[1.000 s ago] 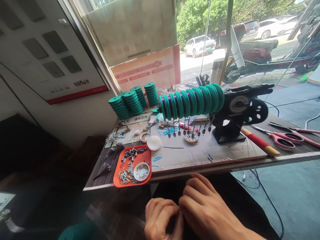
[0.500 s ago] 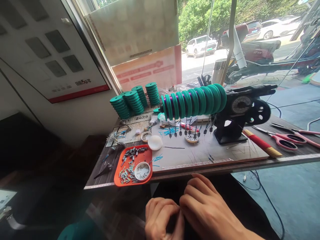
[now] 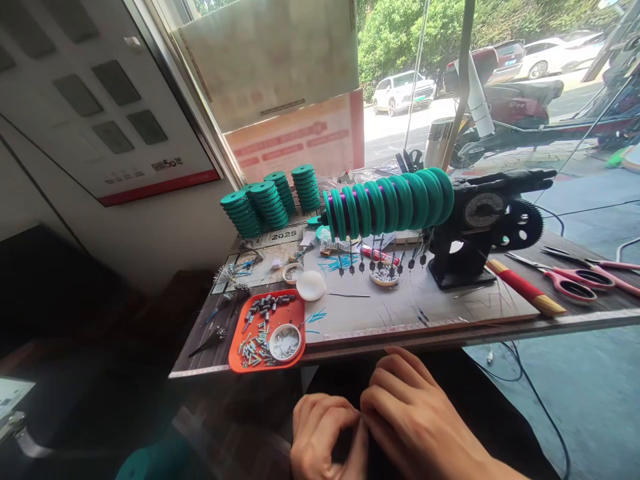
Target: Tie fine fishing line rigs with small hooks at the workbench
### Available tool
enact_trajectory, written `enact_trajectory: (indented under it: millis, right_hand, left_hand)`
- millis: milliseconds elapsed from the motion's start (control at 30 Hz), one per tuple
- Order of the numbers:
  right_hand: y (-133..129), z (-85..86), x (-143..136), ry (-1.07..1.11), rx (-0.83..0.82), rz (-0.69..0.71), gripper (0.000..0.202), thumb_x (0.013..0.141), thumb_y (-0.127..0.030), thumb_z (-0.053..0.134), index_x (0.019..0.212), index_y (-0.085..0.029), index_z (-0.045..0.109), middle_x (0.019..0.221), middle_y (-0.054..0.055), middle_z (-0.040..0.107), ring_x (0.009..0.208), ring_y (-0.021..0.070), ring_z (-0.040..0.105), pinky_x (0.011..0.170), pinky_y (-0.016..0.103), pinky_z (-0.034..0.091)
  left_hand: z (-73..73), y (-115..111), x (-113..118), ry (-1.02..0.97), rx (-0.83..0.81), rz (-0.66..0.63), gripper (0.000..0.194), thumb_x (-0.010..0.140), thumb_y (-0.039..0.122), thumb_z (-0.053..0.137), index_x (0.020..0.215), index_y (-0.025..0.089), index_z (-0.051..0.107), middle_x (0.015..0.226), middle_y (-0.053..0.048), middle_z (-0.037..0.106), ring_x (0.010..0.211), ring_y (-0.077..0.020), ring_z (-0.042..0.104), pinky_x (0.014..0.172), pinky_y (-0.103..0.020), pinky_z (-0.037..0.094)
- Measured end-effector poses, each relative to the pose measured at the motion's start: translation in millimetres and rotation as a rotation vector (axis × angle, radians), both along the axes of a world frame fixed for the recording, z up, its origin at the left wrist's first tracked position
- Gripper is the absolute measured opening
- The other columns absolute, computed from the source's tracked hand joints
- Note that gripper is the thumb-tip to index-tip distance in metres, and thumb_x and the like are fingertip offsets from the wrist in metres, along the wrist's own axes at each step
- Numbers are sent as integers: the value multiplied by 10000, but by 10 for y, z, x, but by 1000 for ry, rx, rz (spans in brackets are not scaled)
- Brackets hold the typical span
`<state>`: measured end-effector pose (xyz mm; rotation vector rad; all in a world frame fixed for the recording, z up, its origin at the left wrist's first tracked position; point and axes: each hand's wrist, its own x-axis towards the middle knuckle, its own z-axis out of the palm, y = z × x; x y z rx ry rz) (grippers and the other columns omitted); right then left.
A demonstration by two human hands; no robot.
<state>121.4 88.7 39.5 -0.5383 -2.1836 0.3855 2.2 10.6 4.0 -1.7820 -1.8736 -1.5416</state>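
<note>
My left hand point(image 3: 325, 437) and my right hand point(image 3: 413, 413) meet in front of the table's near edge, above my lap. Both are closed, thumb and fingers pinched together at the point where they touch. Whatever lies between the fingertips is hidden or too small to make out. Nearest to them on the table is an orange tray point(image 3: 240, 340) with dark cylindrical parts point(image 3: 267, 303), small metal pins point(image 3: 255, 348) and a white dish point(image 3: 285, 343) of tiny bits. Beyond it, a row of green spools point(image 3: 390, 203) sits on a black winding machine point(image 3: 463, 227), with several dark weights point(image 3: 361, 268) hanging below.
Stacks of green spools point(image 3: 270, 207) stand at the back left. A white round lid point(image 3: 311, 285) and a dish of small beads point(image 3: 384, 274) lie on the board point(image 3: 360, 317). At the right are a red-handled brush point(image 3: 525, 288) and pink-handled scissors point(image 3: 570, 283). A cable point(image 3: 537, 393) hangs below.
Almost nothing differs. Both hands keep the same pinched pose, and the whole view has shifted very slightly. The things on the table have not moved.
</note>
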Motion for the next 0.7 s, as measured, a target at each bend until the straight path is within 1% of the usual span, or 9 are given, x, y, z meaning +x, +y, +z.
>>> enact_trajectory:
  millis: [300, 533, 700]
  right_hand:
    - [8, -13, -6, -9, 12, -8, 286, 872, -100, 387, 620, -199, 480, 591, -17, 504, 629, 148, 449, 807, 303, 374]
    - [-3, 7, -4, -19, 31, -15, 288, 868, -93, 383, 618, -204, 476, 588, -20, 496, 623, 148, 451, 835, 305, 368]
    - [-2, -18, -18, 3, 40, -23, 315, 881, -98, 375, 597, -197, 471, 567, -22, 484, 610, 143, 440, 831, 304, 374]
  left_hand:
    - [38, 5, 16, 8, -21, 17, 138, 725, 96, 598, 656, 213, 580, 604, 37, 618, 588, -126, 541, 600, -286, 414]
    - [15, 0, 4, 21, -26, -3, 132, 729, 96, 589, 677, 216, 577, 623, 37, 630, 593, -127, 551, 613, -287, 413]
    - [24, -11, -8, 49, -40, -12, 135, 731, 89, 582, 687, 216, 566, 626, 38, 628, 599, -130, 547, 619, -288, 409]
